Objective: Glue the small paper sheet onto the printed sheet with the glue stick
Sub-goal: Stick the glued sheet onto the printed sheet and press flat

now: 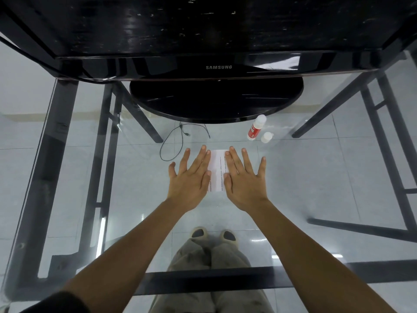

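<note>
A white sheet with printed lines of text (218, 170) lies flat on the glass table. My left hand (191, 177) rests palm down with fingers spread on its left side. My right hand (244, 179) lies the same way on its right side. Only a narrow strip of paper shows between the hands, and I cannot tell the small sheet from the printed sheet. The glue stick (256, 128), red label with a white top, lies beyond my right hand near the monitor's foot. Its white cap (266, 137) stands apart beside it.
A black Samsung monitor (216, 67) on a round foot (216, 100) stands at the back of the glass table (79, 199). A thin black cable (178, 141) loops left of the paper. The table's dark frame and my legs show through the glass.
</note>
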{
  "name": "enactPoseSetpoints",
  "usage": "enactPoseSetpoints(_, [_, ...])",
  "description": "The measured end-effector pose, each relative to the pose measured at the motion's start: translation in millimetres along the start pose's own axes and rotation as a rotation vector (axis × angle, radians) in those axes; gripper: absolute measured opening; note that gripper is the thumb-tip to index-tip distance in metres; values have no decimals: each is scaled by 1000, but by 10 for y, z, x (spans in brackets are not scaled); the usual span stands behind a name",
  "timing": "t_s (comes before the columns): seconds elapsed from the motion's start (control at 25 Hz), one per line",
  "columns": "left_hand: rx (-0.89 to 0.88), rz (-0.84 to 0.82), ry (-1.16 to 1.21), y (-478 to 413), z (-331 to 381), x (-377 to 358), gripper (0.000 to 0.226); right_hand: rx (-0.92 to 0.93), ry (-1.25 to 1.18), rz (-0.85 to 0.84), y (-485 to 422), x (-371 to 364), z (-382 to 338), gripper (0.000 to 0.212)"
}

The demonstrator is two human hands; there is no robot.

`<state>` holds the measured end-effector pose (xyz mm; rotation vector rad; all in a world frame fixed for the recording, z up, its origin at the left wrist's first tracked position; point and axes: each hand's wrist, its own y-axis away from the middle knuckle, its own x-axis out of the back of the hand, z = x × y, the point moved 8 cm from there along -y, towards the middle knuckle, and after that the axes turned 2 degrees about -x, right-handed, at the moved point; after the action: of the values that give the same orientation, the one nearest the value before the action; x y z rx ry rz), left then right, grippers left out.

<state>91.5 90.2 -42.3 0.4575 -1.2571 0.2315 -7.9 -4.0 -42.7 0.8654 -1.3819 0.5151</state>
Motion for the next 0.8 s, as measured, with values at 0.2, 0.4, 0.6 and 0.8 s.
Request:
enactPoseSetpoints(0.2, [-422,16,-263,307,123,-87,55,8,10,-1,-2,-9,11,61])
enactPoseSetpoints(0.4, [-623,-15,-359,384,36,-51,57,12,5,8,3,-4,5,62])
enactPoseSetpoints(0.6, [-660,5,-327,312,-88,135,52,27,39,6,4,5,-8,64])
enactPoseSetpoints(0.8, [-601,21,-275,247,-8,134,56,26,51,15,8,7,0,67])
